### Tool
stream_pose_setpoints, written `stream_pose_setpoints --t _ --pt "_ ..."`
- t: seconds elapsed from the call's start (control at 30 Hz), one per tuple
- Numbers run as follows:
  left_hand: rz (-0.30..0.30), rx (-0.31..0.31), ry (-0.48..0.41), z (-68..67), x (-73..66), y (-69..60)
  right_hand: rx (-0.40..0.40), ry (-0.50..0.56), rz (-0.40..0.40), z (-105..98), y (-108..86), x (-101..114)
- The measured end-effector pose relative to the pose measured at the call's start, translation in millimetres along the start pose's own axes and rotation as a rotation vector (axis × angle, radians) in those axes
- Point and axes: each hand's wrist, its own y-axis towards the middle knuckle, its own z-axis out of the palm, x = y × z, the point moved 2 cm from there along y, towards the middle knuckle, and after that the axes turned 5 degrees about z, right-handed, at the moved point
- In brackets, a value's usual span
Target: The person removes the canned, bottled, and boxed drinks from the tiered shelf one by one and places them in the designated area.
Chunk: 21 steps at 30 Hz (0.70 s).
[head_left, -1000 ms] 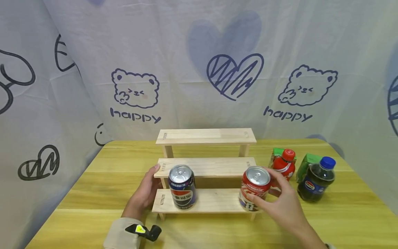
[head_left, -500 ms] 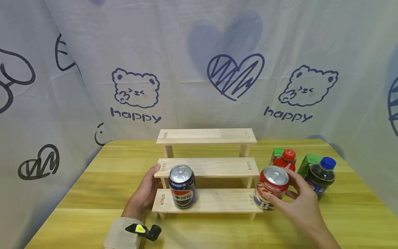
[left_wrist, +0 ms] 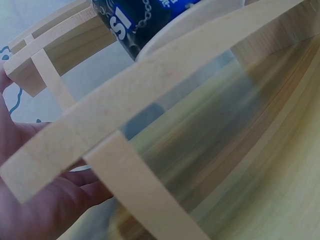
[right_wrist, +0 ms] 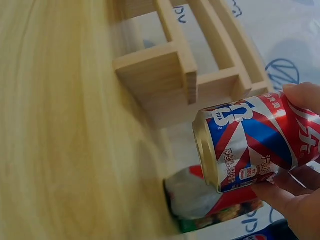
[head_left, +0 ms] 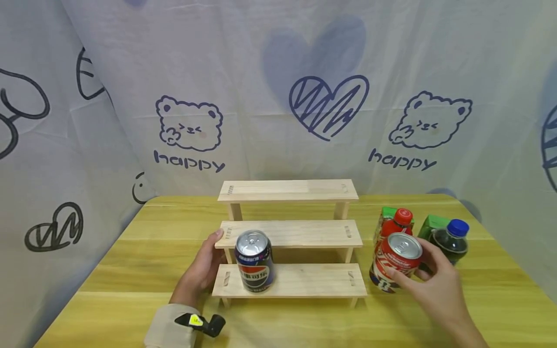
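Note:
A red cola can [head_left: 397, 263] is pinched between the thumb and fingers of my right hand [head_left: 439, 285], right of the wooden step shelf [head_left: 313, 280]. In the right wrist view the can [right_wrist: 255, 142] is tilted across the picture, its base off the table. My left hand [head_left: 202, 266] holds the shelf's left end, thumb at the middle step's edge; in the left wrist view its fingers [left_wrist: 82, 187] reach behind the lowest board. A dark blue Pepsi can [head_left: 254, 263] stands upright on the lowest step's left part.
Behind the red can stand a red-capped bottle [head_left: 398, 222] and a green carton [head_left: 385, 217]. Farther right are another green carton [head_left: 432, 224] and a blue-capped Pepsi bottle [head_left: 452, 241], partly hidden by my right hand. A printed white curtain [head_left: 270, 145] closes off the table's back.
My right hand has carried the red can rightward from above the lowest step's right end to beside the shelf. The left hand, shelf and Pepsi can have stayed put.

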Motion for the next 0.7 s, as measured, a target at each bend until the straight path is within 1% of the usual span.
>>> stream_pose_setpoints --t 0.17,0.27,0.37,0.53,0.7 --pt "-0.007 0.011 -0.03 0.9 -2.7 -2.1 0.034 0.006 0.022 2.6 -0.5 -5.8" --pt "-0.012 0.009 -0.026 1.8 -5.1 -3.8 0.052 -0.001 0.04 5.8 -0.1 -11.4" --pt "-0.003 0.013 -0.007 2.8 -6.5 -5.5 0.068 -0.027 0.062 9.3 0.4 -17.0" --pt "0.006 0.024 -0.007 1.8 -4.3 -4.7 0.09 -0.06 0.085 13.3 0.0 -23.6" --pt "-0.008 0.016 -0.023 0.3 -2.5 -2.3 0.107 -0.05 0.094 15.0 0.3 -27.2"
